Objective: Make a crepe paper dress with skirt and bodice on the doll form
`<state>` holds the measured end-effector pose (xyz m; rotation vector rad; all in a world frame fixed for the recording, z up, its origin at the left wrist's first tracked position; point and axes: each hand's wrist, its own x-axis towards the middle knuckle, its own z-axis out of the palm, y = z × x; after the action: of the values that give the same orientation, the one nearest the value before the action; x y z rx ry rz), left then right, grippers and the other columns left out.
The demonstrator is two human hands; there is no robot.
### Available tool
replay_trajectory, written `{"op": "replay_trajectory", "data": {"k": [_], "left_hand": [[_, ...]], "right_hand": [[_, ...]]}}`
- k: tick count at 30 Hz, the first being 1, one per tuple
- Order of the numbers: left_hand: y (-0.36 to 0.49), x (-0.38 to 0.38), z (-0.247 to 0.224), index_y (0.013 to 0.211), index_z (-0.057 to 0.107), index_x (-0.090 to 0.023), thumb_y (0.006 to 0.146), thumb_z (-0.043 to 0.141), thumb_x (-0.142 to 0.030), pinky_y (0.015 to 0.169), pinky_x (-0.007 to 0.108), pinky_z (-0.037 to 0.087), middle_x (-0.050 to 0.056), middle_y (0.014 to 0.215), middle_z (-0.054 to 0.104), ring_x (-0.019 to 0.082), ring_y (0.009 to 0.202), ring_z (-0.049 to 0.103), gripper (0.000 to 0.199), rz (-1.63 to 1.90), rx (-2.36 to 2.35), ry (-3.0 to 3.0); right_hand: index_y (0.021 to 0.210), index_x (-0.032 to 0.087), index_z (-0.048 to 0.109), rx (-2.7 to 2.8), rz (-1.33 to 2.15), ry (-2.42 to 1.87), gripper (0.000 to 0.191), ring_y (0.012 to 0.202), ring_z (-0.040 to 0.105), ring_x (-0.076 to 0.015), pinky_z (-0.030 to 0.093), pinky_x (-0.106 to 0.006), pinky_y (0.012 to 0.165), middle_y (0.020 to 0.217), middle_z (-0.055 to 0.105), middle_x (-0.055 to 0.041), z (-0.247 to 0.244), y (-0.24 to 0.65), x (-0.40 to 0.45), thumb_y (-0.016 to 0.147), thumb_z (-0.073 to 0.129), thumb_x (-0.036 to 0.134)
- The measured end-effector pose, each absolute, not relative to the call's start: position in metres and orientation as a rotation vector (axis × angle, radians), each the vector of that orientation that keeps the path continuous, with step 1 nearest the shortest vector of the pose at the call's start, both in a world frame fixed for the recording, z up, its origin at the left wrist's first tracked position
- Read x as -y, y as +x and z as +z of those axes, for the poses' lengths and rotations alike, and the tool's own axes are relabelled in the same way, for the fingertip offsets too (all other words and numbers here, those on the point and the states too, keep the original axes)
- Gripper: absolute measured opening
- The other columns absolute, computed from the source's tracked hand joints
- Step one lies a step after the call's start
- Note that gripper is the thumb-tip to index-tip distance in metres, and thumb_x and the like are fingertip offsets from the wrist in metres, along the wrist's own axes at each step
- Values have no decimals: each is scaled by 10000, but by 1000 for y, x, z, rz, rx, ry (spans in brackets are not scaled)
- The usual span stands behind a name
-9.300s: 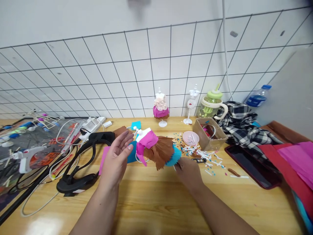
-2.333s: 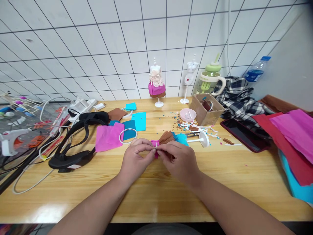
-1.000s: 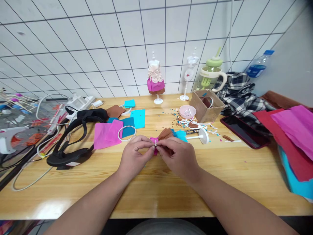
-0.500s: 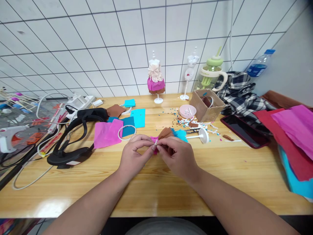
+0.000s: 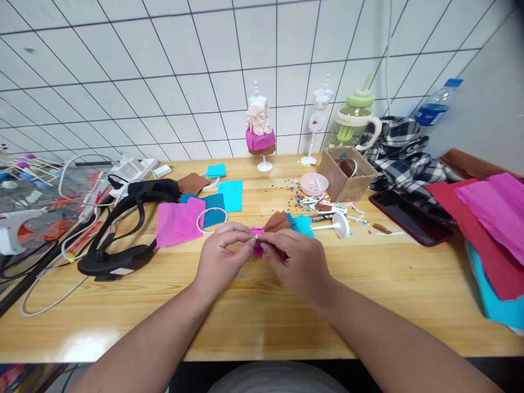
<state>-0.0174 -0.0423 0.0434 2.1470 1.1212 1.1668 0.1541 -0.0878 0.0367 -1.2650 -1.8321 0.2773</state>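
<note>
Left hand point(image 5: 221, 255) and right hand point(image 5: 298, 263) pinch a tiny white piece point(image 5: 256, 237) — mid-frame, fingertips nearly meeting — by a lying miniature dress form point(image 5: 277, 221).

My table point(image 5: 262, 327) is smooth, glossy wood; at frame centre, my skirt point(image 5: 278, 221) looks like matt, rough-edged paper, its stand point(image 5: 339, 225) smooth plastic.

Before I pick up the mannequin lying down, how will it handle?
The mannequin is probably light: its stem looks thin. The frilled brown skirt looks papery, so likely floppy and easily crushed. With the round base up on its edge, it may roll if nudged.
</note>
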Motion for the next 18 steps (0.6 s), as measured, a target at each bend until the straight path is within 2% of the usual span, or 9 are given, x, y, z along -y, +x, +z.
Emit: {"op": "replay_trajectory", "data": {"k": [11, 18], "left_hand": [[-15, 45, 48, 612, 632, -200, 758, 631, -177, 696, 309, 475, 11, 717, 688, 157, 717, 635, 148, 1130, -1159, 2284], [-14, 47, 48, 609, 619, -213, 743, 634, -203, 712, 336, 462, 10, 729, 699, 176, 738, 632, 136, 1077, -1183, 2324]], "right_hand": [[907, 208, 706, 1773, 405, -1254, 108, 696, 605, -125, 418, -237, 625, 763, 689, -1, 40, 154, 86, 870, 611, 244], [831, 208, 693, 1694, 529, -1280, 83, 630, 568, -114, 423, -222, 575, 714, 668, 12, 40, 151, 85, 794, 624, 181]]}}
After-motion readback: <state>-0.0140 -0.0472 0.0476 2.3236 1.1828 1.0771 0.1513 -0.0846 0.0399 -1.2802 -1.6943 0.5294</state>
